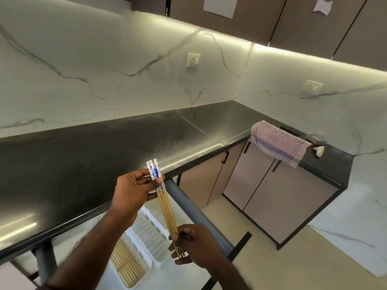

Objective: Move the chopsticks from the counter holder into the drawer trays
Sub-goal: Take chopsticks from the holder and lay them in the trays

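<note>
3 chopsticks held at both ends over the open drawer

The bundle of 3 pale bamboo chopsticks with blue-and-white patterned tops (pixel 165 206) looks light, stiff and smooth, apt to slide apart; best gripped near both ends; the left hand (pixel 134 192) pinches the patterned tops, the right hand (pixel 195 245) curls round the thin tips; below sit the white ribbed plastic drawer trays (pixel 146 233), 1 already holding chopsticks.

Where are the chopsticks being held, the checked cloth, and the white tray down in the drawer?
chopsticks (pixel 166 208): head view, bare wooden shafts between the hands.
checked cloth (pixel 278 143): head view, middle of the fabric draped over the counter edge.
white tray (pixel 146 266): head view, its rim.
</note>
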The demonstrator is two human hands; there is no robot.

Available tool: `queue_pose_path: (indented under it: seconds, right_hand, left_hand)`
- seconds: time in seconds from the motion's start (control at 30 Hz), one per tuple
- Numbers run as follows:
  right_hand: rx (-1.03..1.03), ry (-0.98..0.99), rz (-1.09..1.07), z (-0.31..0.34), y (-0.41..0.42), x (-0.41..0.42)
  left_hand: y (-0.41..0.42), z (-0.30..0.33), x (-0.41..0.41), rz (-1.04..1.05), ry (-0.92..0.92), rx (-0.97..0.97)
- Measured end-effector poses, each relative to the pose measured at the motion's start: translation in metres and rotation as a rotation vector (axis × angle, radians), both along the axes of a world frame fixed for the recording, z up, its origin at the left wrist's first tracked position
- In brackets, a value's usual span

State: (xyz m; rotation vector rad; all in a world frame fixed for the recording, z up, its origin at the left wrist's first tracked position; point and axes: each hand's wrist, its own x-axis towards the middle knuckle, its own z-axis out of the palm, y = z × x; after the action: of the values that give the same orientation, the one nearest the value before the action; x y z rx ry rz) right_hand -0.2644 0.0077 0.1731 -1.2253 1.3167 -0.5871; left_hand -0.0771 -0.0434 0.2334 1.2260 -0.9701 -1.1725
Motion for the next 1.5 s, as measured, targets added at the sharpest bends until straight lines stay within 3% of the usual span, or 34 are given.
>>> queue_pose_path:
  seconds: [0.4, 0.67, 0.9, 1.1, 1.37, 1.5]
  right_hand:
    - [0.29, 0.0, 0.139, -0.066, -0.096, -0.012]
    - [0.209, 0.158, 0.304, -0.121, -0.127, -0.018]
    - [0.14, 0.302, 0.442, -0.165, -0.136, 0.006]
    - [0.035, 0.458, 0.497, -0.199, -0.136, 0.029]
    - [0.079, 0.622, 0.461, -0.223, -0.139, 0.056]
    - [0.107, 0.661, 0.392, -0.23, -0.141, 0.065]
  left_hand:
    - [-0.058, -0.078, -0.019, 0.169, -0.059, 0.233]
    - [-0.073, -0.146, -0.032, 0.339, -0.08, 0.397]
    - [-0.068, -0.198, -0.018, 0.348, -0.186, 0.541]
    - [-0.069, -0.24, -0.002, 0.33, -0.418, 0.613]
    - [-0.075, -0.282, 0.0, 0.236, -1.02, 0.577]
    - [-0.078, -0.287, -0.002, 0.05, -1.331, 0.538]
